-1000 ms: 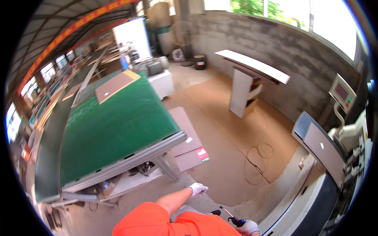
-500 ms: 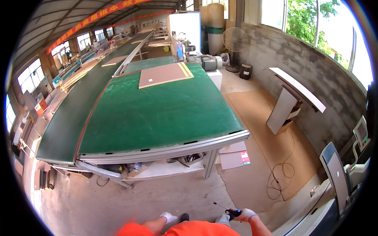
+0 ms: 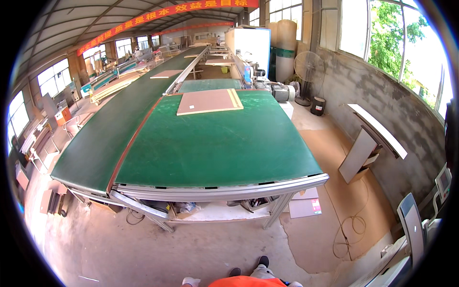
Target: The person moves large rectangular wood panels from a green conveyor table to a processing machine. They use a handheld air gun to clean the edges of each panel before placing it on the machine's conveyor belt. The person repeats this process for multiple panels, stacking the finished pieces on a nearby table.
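At the lower edge, my left hand (image 3: 191,281) in a white glove hangs low in front of my body, its fingers too cut off to read. Only a sliver of my right hand (image 3: 295,284) shows at the lower edge, beside my orange top; whatever it holds is out of the picture. Ahead of me stands a wide green conveyor belt (image 3: 215,148) on a metal frame. On its far part lies a flat brown panel (image 3: 208,102) with pale yellowish strips along its right side and a small white label. Neither hand touches the belt or the panel.
A long dark green belt (image 3: 112,124) runs away along the left, carrying another panel (image 3: 166,74). To the right, a board stand (image 3: 358,155) and a coiled hose (image 3: 351,229) sit on brown floor sheeting. A machine with a screen (image 3: 442,184) stands at the right edge.
The view has shifted, and the panel has slid left on the green belt. My right hand, which held a blow gun with a thin nozzle, has dropped almost out of view.
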Tool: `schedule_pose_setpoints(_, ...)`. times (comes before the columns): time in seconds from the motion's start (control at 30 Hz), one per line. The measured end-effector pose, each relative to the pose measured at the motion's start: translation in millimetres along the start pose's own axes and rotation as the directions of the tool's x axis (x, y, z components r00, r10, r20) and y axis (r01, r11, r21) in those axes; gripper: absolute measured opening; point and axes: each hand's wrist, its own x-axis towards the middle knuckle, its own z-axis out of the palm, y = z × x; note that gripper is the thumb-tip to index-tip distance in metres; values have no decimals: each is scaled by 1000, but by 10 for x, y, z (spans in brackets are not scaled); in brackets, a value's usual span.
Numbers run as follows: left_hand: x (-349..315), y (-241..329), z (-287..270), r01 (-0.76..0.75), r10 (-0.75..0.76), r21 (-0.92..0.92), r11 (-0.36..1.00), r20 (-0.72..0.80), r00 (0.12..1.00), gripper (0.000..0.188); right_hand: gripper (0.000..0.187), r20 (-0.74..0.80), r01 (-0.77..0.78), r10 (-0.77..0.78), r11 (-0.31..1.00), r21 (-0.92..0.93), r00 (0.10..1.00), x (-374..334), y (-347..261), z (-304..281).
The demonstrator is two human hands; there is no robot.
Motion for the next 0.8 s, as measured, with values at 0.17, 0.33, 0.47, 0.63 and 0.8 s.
schedule_pose_setpoints(0.17,57,478,270,-110,109,10,994,80,991,42,50,-177,232,-241,970,-71,954,-51,-360,-369)
schedule_pose_setpoints(0.33,174,1007,435,-238,226,110,965,110,968,43,51,-212,271,-275,961,-49,938,-111,-516,-796)
schedule_pose_setpoints(0.47,282,1621,386,-329,312,274,904,106,944,43,54,-199,192,-163,972,133,966,-221,-386,-1024)
schedule_pose_setpoints(0.63,357,2412,663,-547,579,663,511,204,789,44,58,-351,168,-46,931,325,935,-482,370,-1352)
schedule_pose_setpoints(0.8,425,3889,1254,-525,436,376,764,298,849,48,54,-498,2,572,655,755,652,-1149,1300,-2059)
